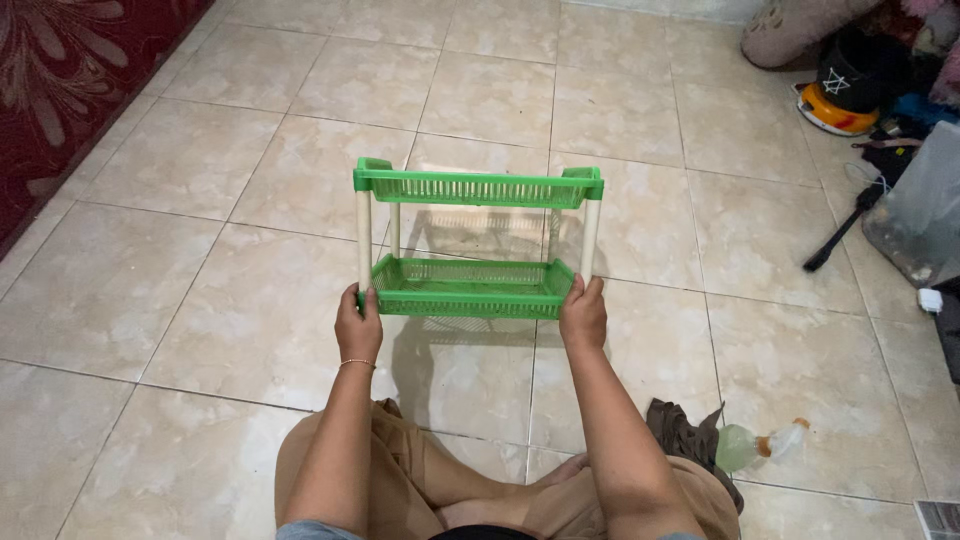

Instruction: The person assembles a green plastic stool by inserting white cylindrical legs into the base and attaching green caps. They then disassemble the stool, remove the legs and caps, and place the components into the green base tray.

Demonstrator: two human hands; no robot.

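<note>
**Rack held up by its lower corners**

A seated person holds a green two-tier rack (475,240) clear of the tiled floor (200,300), out in front of the knees. The left hand (358,322) is closed around the lower left corner; the right hand (583,312) is closed around the lower right corner. Both grip only the bottom tray — the top tray rides on pale posts (364,240).

The risk, as I judge it: the posts look push-fitted, so a tilt or squeeze could work one loose and drop the top tray. A bottle (760,445) and a cloth (683,432) lie near the right knee.
</note>
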